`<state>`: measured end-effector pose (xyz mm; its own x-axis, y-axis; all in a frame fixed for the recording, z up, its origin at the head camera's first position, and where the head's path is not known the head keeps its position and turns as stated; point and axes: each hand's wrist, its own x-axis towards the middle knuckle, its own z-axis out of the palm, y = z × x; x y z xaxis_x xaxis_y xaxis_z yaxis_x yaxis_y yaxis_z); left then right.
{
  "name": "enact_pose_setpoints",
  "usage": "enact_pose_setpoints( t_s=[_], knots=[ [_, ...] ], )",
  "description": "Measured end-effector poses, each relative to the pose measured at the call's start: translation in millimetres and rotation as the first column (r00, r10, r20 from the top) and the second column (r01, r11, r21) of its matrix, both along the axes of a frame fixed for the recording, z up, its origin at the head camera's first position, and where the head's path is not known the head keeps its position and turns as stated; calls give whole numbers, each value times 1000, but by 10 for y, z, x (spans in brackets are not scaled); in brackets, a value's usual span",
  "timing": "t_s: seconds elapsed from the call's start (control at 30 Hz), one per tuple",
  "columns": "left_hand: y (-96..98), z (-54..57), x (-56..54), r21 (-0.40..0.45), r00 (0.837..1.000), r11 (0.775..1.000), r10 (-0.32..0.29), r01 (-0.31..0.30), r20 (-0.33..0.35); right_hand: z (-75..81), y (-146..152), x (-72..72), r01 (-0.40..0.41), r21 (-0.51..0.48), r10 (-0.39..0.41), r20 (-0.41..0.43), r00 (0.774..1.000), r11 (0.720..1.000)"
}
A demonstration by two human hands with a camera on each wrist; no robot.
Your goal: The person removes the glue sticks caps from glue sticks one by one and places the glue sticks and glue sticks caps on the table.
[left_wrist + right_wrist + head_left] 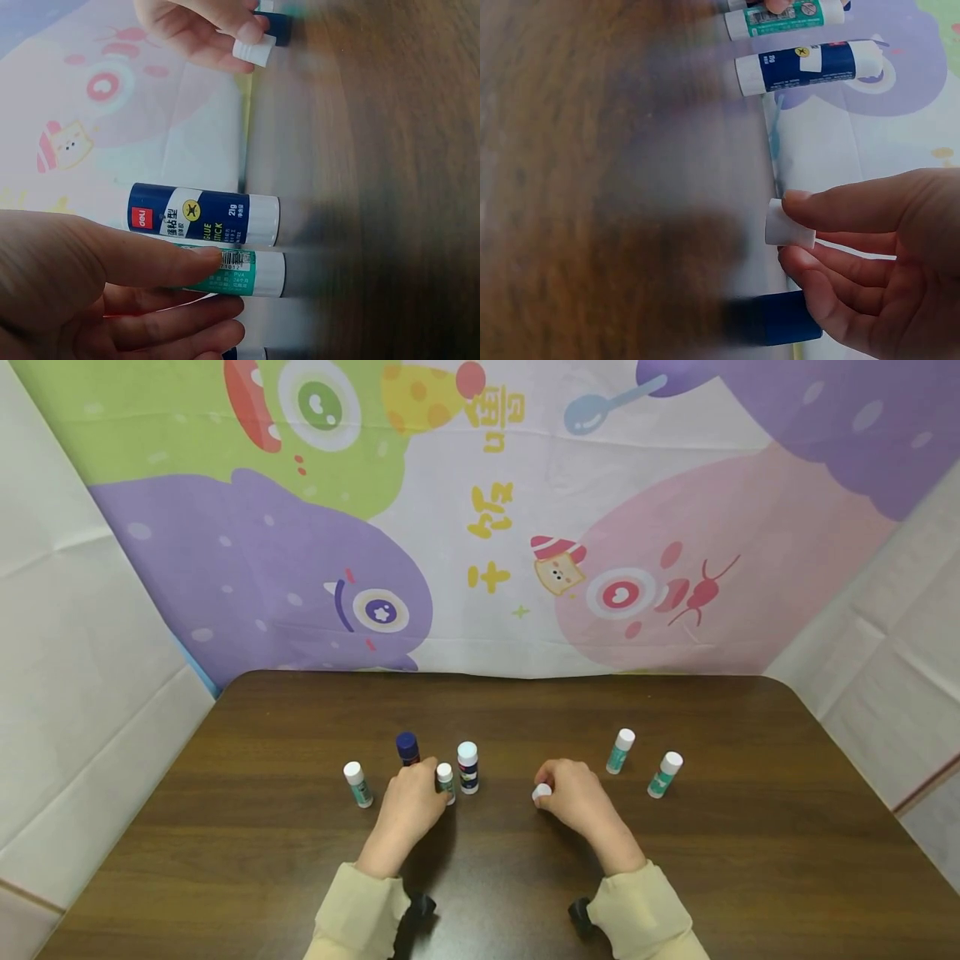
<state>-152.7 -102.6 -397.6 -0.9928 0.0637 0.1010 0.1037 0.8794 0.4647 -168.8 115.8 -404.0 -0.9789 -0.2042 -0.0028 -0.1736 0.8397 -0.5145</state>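
My left hand (412,797) pinches a green glue stick (266,274) that stands upright on the table, its white top showing in the head view. Right beside it is a navy glue stick (468,768) with a pale top. Another one with a dark blue cap (407,747) is partly hidden behind the left hand. Between thumb and fingers, my right hand (576,795) holds a small white cap (787,225) low over the table. A dark blue piece (787,319) is close to those fingers in the right wrist view; its full shape is hidden.
One green glue stick (358,785) stands left of the left hand. Two more, a green glue stick (620,752) and another green glue stick (665,775), stand beyond the right hand. Behind the brown table (525,893) hangs a cartoon-printed cloth (480,635).
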Motion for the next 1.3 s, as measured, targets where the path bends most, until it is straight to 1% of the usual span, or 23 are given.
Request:
enact_pose_setpoints(
  t_s=[0.23,0.47,0.63,1.03,1.3],
  knots=[
    [6,4,4,7,1000,1000,3,-3,0,-20,-11,2,-2,33,3,-28,1000,999],
    [12,5,-3,7,1000,1000,8,-8,11,-34,-19,10,-2,67,4,-19,1000,998],
    [18,9,-2,2,1000,1000,1,-1,14,-35,-25,17,-8,67,9,-13,1000,998],
    [14,6,8,-5,999,1000,11,-11,32,-31,-27,18,-27,69,27,1,1000,997],
    [25,-18,5,-15,1000,1000,25,-25,13,-34,-30,20,-34,63,34,2,999,997]
  ],
)
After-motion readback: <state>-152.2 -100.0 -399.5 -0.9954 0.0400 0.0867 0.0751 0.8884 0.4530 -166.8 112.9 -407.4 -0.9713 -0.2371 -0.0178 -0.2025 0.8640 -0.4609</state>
